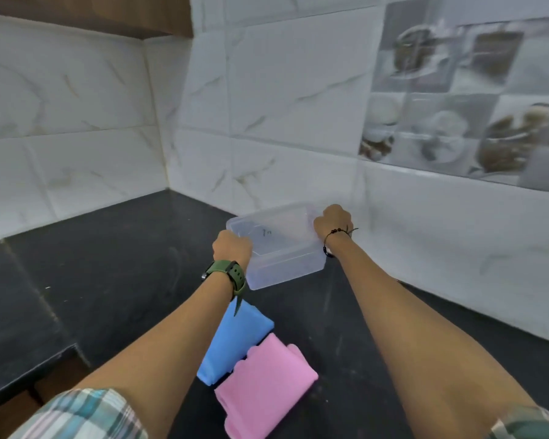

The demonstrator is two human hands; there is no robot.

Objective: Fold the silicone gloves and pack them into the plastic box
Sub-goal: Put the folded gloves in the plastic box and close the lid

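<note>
Both hands clamp the plastic box (282, 248): left hand (232, 247) gripping its near-left rim, right hand (333, 221) its far-right rim, likely steadying or opening it. Nearer than the box, the blue glove (235, 343) and pink glove (267, 384) lie folded, touching, unpacked.

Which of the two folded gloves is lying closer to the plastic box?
The blue glove. It lies just short of the plastic box, under the left forearm; the pink glove sits nearer the person.
</note>
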